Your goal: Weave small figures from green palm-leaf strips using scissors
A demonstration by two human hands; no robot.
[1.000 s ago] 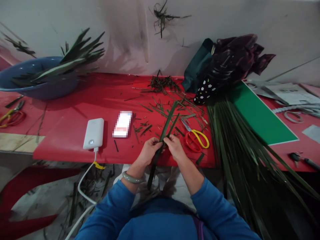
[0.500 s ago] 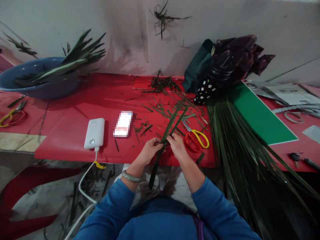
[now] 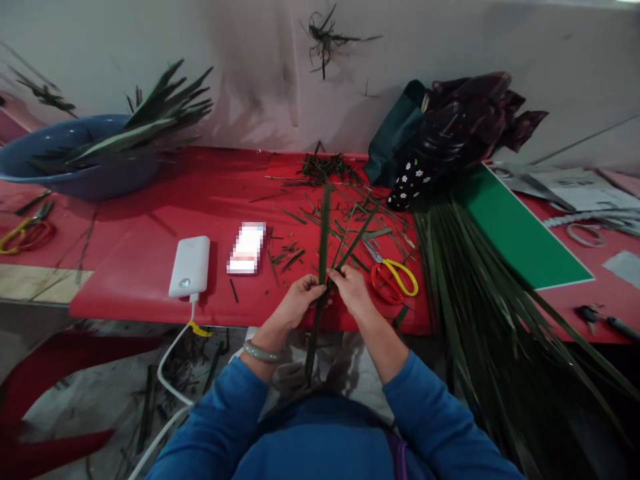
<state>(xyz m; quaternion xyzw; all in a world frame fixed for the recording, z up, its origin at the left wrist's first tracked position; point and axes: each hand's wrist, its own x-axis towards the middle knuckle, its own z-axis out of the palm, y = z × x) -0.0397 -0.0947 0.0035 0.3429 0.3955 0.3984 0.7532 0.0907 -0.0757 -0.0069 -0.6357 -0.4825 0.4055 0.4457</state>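
My left hand point(image 3: 299, 301) and my right hand point(image 3: 353, 293) pinch a long green leaf strip point(image 3: 324, 235) at the front edge of the red table point(image 3: 150, 227). Above my fingers the leaf forks into a wide strip pointing straight away from me and a thin strip point(image 3: 361, 233) slanting right. Its lower end hangs down past the table edge towards my lap. Both hands are closed on it, thumbs close together. A pale bangle point(image 3: 260, 353) sits on my left wrist.
Scissors with red and yellow handles point(image 3: 393, 277) lie just right of my hands among leaf scraps point(image 3: 330, 167). A white power bank point(image 3: 189, 267) with its cable and a phone point(image 3: 246, 248) lie left. A blue basin of leaves point(image 3: 75, 153), a leaf bundle point(image 3: 475, 280) and green board point(image 3: 520, 227) flank them.
The wide strip has swung from leaning right to pointing straight away, spreading apart from the thin strip. My hands have stayed at the table edge.
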